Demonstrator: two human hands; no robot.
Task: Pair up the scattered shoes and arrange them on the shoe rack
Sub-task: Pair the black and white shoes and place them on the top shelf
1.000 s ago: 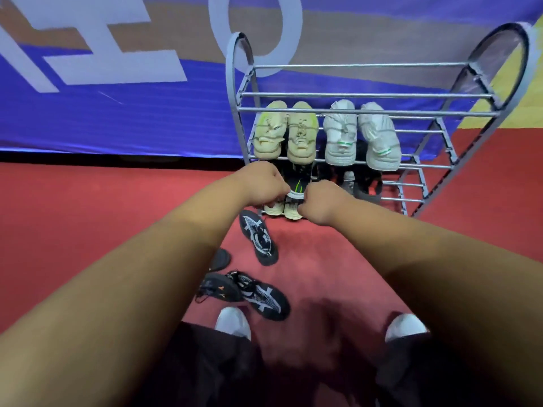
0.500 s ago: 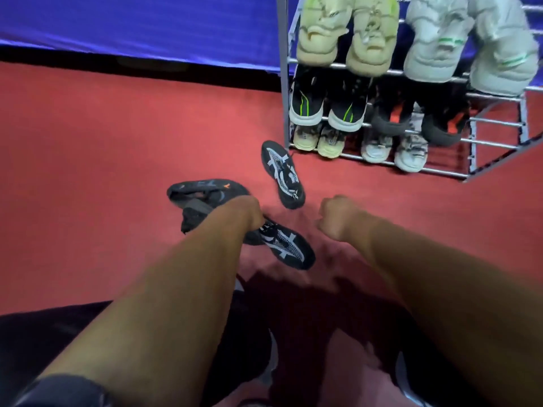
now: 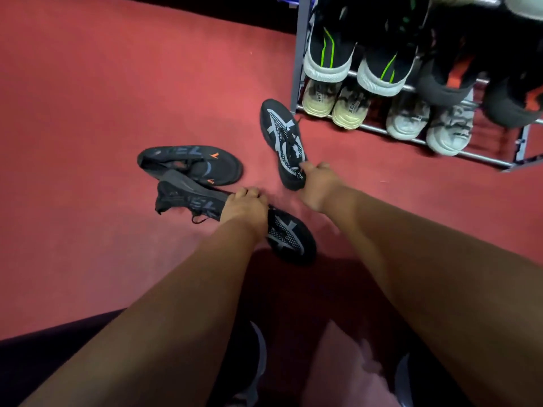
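Red floor (image 3: 88,83), black sneakers (image 3: 191,164), shoe rack (image 3: 299,54)

Plain red is seen on the carpet (image 3: 102,83). The far sneaker (image 3: 282,139) and near sneaker (image 3: 289,237) are patterned white-on-black mesh. Orange logos are spotted on the other black pair (image 3: 205,165), neon-green stripes on the racked ones (image 3: 326,51).

Light was dim and even; a dark shadow pooled on the floor (image 3: 88,83) below, with soft blur and wide-angle bending at the edges.
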